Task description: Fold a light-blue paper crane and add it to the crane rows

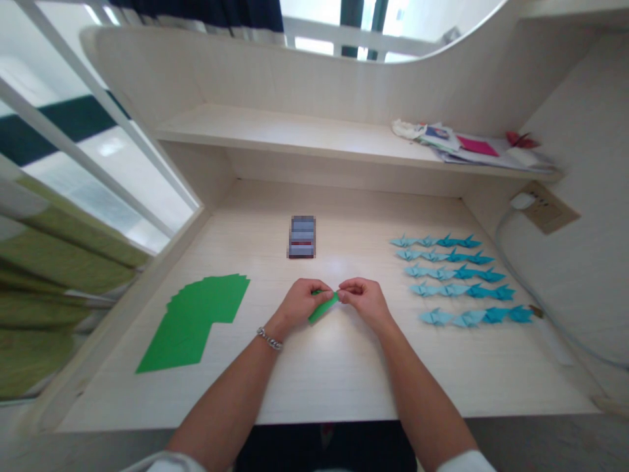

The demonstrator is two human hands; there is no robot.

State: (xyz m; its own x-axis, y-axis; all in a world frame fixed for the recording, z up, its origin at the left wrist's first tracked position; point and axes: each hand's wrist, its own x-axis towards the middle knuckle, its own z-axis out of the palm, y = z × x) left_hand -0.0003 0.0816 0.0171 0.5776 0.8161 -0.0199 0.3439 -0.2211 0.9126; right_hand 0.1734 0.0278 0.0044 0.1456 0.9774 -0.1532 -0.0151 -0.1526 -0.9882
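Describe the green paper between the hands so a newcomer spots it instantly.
On the pale desk, the left hand and right hand meet near the front edge. Pinched between them is a narrow green paper strip. Unlike the fanned green sheets to its left and blue origami cranes to its right, it alone is in hand.

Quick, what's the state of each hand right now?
Left hand: closed, fingers pinching a folded green paper strip.
Right hand: closed, fingers pinching that same strip.

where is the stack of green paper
In the head view, the stack of green paper lies flat on the desk, left of the left hand and the green paper strip it holds.
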